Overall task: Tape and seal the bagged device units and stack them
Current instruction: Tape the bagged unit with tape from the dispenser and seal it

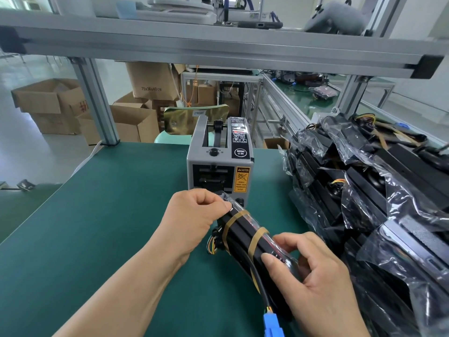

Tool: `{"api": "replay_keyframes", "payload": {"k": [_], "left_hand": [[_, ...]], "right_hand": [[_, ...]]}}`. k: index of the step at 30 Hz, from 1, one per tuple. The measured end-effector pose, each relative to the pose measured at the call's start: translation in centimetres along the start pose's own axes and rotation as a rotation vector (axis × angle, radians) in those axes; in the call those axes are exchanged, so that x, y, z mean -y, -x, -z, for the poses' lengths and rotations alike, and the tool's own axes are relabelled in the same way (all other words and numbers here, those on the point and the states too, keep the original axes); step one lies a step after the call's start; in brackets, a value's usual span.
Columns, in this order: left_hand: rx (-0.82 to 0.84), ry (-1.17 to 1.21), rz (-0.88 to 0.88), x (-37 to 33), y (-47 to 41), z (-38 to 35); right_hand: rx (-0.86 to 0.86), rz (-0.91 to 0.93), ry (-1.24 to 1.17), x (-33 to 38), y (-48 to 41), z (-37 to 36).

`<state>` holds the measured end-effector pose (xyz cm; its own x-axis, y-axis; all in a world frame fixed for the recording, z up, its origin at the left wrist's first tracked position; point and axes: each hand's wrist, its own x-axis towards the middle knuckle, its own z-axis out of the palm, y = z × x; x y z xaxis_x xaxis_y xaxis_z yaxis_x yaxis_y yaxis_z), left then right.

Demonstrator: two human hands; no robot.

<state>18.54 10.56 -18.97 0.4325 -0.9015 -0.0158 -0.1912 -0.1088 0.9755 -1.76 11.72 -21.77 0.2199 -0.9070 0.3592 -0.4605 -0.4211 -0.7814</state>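
One bagged device unit [245, 237], bound by two tan tape bands [258, 239], sits low at centre frame over the green mat [109, 203]. My left hand [194, 215] grips its far end, and my right hand [315, 271] pinches the bag at its near end. One tape dispenser [220, 161] stands just behind, and one pile of bagged units [364, 190] fills the right.

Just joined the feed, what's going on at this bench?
A person holds one bagged unit over the green mat, left hand pinching its far end, right hand gripping its near end. Two tan tape strips already wrap it. The tape dispenser stands just behind, and a pile of bagged units lies to the right.
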Motion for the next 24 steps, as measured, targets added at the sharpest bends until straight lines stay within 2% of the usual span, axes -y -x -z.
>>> {"api": "replay_keyframes", "payload": {"k": [7,14,24], "left_hand": [[0.036,0.098,0.078,-0.18,0.14,0.2],[0.029,0.043,0.057,-0.14,0.19,-0.01],[-0.062,-0.017,0.021,0.37,-0.08,-0.25]], "right_hand": [[-0.008,-0.004,-0.011,-0.05,-0.05,0.1],[-0.008,0.004,-0.008,-0.07,-0.04,0.08],[-0.007,0.011,0.002,-0.24,0.03,0.01]]}}
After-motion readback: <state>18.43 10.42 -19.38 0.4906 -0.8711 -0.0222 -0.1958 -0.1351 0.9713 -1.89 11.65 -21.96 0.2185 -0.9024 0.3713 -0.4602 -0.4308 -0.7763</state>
